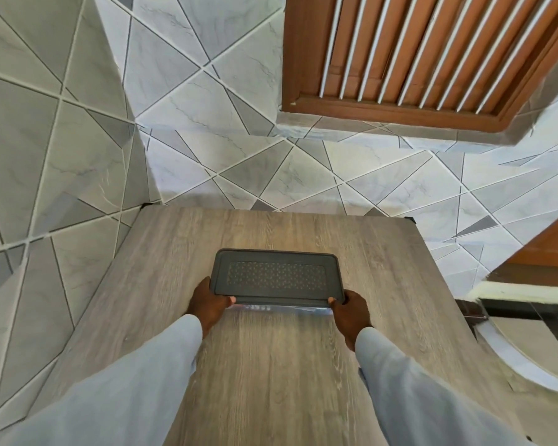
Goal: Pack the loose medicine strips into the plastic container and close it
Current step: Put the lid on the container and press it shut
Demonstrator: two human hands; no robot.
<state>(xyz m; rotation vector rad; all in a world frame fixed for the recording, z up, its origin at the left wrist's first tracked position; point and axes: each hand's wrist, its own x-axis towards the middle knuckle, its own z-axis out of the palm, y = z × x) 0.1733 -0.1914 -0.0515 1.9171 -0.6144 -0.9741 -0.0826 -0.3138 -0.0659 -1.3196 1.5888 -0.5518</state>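
Observation:
A clear plastic container (281,309) with a dark grey patterned lid (276,275) on top sits at the middle of the wooden table (271,365). My left hand (208,302) grips its near left corner, thumb on the lid. My right hand (350,312) holds the near right corner the same way. A thin strip of the clear wall shows under the lid's front edge, with something pale and blurred behind it. No loose medicine strips show on the table.
Grey tiled walls stand close behind and to the left of the table. A brown louvred window frame (400,59) is above at the right. A dark metal frame (529,312) and a pale curved object (525,362) lie off the table's right edge.

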